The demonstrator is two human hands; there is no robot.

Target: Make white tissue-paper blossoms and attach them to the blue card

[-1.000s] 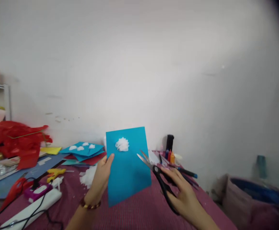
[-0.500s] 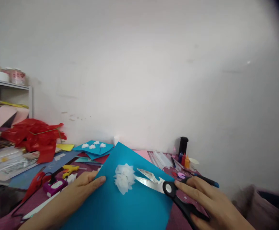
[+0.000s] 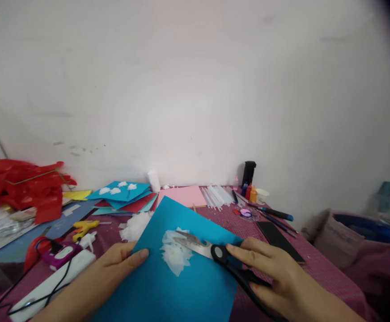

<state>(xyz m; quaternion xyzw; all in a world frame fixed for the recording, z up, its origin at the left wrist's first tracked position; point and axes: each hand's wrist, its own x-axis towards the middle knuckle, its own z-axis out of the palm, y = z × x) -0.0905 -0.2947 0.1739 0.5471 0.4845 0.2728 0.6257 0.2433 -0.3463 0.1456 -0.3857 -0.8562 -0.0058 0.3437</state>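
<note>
My left hand (image 3: 123, 264) pinches the left edge of a tilted sheet of blue card (image 3: 184, 295), thumb on top. On that card sits a ruffled cluster of thin white petals (image 3: 175, 259), like a paper flower. My right hand (image 3: 269, 270) grips black-handled scissors (image 3: 220, 254), its fingers through or around the handles. The blades are nearly closed and reach over the upper part of the white petals. I cannot tell whether they cut into a petal. A pile of loose white petals (image 3: 137, 227) lies behind the card.
Blue cards with white flowers (image 3: 128, 192) are stacked at the back left, near a red plastic bag (image 3: 23, 183). A yellow glue gun (image 3: 84, 228) and a white power strip (image 3: 54, 286) lie left. Glue sticks (image 3: 218, 197), small paint bottles (image 3: 251, 193) and a black phone-like slab (image 3: 280, 241) are right.
My scissors have moved left over the white petals, and their blades have gone from spread to nearly closed. The view has tilted down and turned right. My left hand keeps its hold.
</note>
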